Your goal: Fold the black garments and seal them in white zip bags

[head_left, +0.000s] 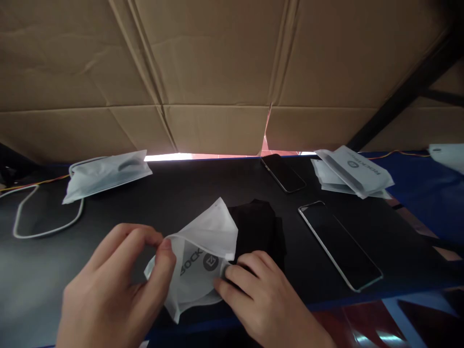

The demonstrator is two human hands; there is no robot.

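A white frosted zip bag with dark lettering and a round logo lies tilted near the table's front edge. My left hand pinches its upper left edge between thumb and forefinger, lifting the film into a fold. On the other side, my right hand has its bent fingers closed at the bag's right edge; the fingertips are partly hidden. Right behind those fingers is a folded black cloth item, touching the bag. I cannot tell whether any of the cloth is inside.
Two phones, a smaller dark one and a larger one, lie to the right on the black table mat. White bags are stacked at the back right. Another white bag rests on a white cable. Cardboard rises behind.
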